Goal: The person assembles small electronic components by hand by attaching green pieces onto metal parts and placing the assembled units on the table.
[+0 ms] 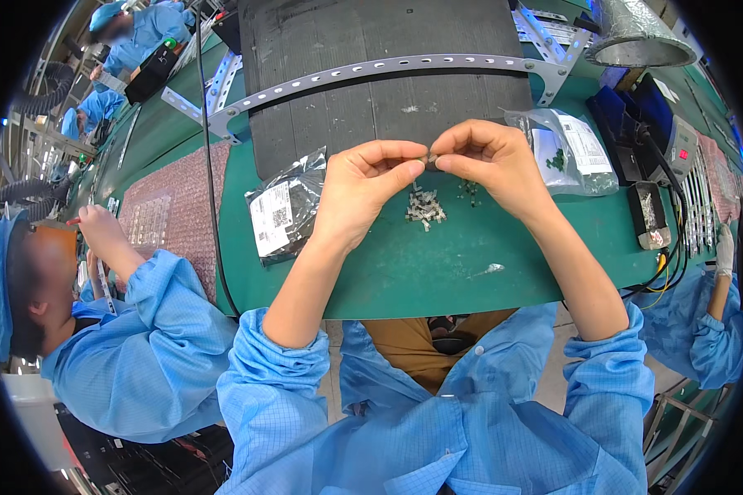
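Observation:
Above the green bench mat, my left hand [370,177] and my right hand [489,161] meet fingertip to fingertip. Each is closed in a pinch, with a tiny dark part [430,158] between them, too small to name. Just below the fingers lies a heap of small white and dark pieces [424,207], perhaps connectors. A few tiny dark green pieces [468,190] lie beside it, partly hidden by my right hand. Left of my left hand is a dark silvery bag [285,210] with a white label. A clear plastic bag [582,157] holding green pieces sits right of my right hand.
A perforated metal bar [388,68] crosses a black board [330,124] behind my hands. At right stand a soldering station [677,148], a small box of parts [648,214] and cables. A co-worker [140,346] sits close on the left, beside pink bubble wrap [194,194]. Another's gloved hand [725,250] is at far right.

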{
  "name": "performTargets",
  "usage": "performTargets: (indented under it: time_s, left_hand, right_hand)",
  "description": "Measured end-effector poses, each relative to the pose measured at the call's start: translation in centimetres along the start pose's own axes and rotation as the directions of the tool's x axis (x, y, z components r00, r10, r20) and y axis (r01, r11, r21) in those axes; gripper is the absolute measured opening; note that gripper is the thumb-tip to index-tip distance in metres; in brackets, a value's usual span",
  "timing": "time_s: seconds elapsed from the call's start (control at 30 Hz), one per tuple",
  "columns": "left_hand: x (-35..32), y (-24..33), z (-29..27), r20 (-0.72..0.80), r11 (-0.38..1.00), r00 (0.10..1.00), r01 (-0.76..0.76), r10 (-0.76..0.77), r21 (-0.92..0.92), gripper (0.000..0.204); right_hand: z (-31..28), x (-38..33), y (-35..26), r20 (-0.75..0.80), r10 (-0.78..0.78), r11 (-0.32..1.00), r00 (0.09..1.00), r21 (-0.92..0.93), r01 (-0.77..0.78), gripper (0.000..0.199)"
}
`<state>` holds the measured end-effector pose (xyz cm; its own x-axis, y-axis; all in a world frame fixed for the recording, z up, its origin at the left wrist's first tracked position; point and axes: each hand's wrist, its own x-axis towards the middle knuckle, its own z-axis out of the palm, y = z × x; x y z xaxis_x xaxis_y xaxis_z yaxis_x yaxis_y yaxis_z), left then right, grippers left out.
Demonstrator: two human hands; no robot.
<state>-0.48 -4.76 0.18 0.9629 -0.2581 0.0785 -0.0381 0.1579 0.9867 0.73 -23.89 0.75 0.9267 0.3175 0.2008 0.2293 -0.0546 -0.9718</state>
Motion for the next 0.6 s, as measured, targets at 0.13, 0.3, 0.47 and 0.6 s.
performTargets:
  time_s: [0.13, 0.3, 0.47, 0.6]
  left_hand:
    - [0.1, 0.01, -0.08, -0.017, 0.999, 1.0, 0.005, -0.004, 0.035, 0.022]
    - [0.27, -0.31, -0.06, -0.022, 0.999, 0.999, -0.04, 0.04, 0.013, 0.019]
    - [0.12, -0.2, 0.12, -0.013, 0.997, 0.997, -0.074, 0.074, 0.014, 0.018]
    - [0.11, -0.18, 0.21, -0.006, 0.998, 0.998, -0.069, 0.069, -0.008, 0.018]
  right_hand:
    - [0.05, 0.02, 0.2, -0.01, -0.001, 1.0, 1.0, 0.006, 0.002, 0.012]
    - [0.16, 0.03, 0.06, -0.014, 0.007, 1.0, 1.0, 0.002, -0.007, 0.011]
    - [0.07, 0.01, -0.33, -0.012, 0.025, 1.0, 1.0, -0.015, -0.025, 0.011]
    - [0.05, 0.04, -0.24, -0.028, -0.004, 1.0, 1.0, -0.003, 0.004, 0.009]
